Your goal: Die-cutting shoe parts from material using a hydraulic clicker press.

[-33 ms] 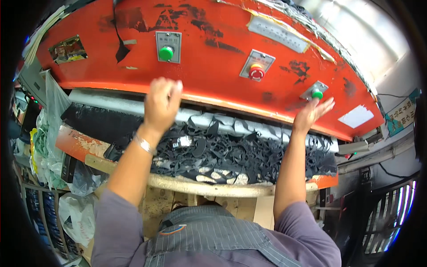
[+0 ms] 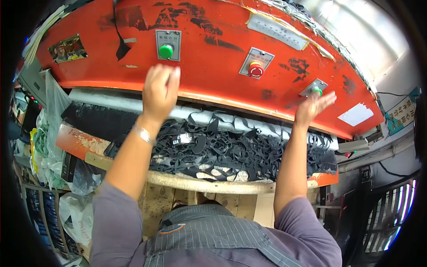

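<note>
My left hand is raised in front of the red machine panel, fingers curled in and thumb along the side. No object shows in it. Just above it is a green push button on a grey plate, with a gap between them. Toward the right, my right hand has its fingers stretched out and holds nothing. It overlaps the lower edge of another green button; whether it touches is hard to tell. Below both hands lies a heap of black cut scraps, with a small dark block bearing white marks on top.
A red stop button sits between the green ones. A pale bar runs under the panel. A worn wooden edge borders the bed nearest me. Plastic bags hang at the left; a pipe runs along the right.
My left hand has risen a little toward the green button above it. My right hand has shifted only slightly. The scraps lie as before.
</note>
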Motion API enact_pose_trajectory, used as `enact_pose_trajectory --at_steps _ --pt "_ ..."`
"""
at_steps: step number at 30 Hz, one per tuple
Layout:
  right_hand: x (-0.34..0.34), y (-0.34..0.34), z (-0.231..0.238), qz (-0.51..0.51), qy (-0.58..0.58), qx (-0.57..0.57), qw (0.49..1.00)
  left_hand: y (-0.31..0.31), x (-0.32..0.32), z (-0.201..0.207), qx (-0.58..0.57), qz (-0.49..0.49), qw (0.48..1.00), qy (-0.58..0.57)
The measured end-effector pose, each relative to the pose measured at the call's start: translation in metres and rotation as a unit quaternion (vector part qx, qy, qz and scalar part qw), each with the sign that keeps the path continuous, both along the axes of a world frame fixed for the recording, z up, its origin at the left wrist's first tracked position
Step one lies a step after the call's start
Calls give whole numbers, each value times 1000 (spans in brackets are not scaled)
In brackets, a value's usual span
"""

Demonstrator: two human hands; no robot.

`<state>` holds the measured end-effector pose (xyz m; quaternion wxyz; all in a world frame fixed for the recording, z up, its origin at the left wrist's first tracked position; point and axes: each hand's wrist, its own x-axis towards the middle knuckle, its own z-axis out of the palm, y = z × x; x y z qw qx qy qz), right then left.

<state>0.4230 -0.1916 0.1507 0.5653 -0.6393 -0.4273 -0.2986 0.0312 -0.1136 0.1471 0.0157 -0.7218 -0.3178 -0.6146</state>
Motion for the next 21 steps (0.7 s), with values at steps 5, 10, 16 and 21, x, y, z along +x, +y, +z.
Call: enact_pose_trajectory --at_steps 5,10,16,21 --pt "-26 -9 5 -6 65 -92 994 3 -10 28 -137 -4 982 128" --pt "-126 -143 -95 316 -67 -385 864 -129 -17 -78 -303 -160 899 273" --pt "-195 -206 -117 281 -139 -500 807 -217 -13 -119 -303 -126 890 318" --pt "-194 -193 -119 263 -137 -508 809 -213 -5 -122 -300 -76 905 291"
